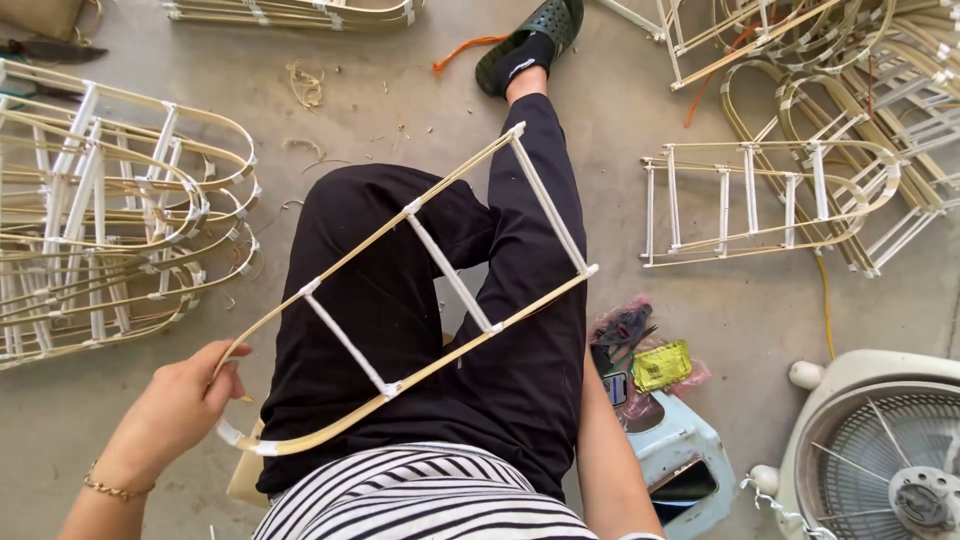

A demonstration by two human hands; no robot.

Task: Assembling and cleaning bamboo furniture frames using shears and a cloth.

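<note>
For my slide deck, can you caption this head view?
Seated person's left hand grips the curved end of a bamboo frame laid across the lap, finished frames stacked alongside.

The person wears a striped black-and-white top, black trousers, and a black slipper with green sole at 12 o'clock. A thin golden bracelet circles the left wrist.

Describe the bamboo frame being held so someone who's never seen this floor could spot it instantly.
Start at the black trousers mid-picture. Lying slantwise across the lap is a ladder-like bamboo frame, its curved end gripped by the left hand. Unlike the frames stacked on the floor at left and right, it alone is off the ground.
</note>
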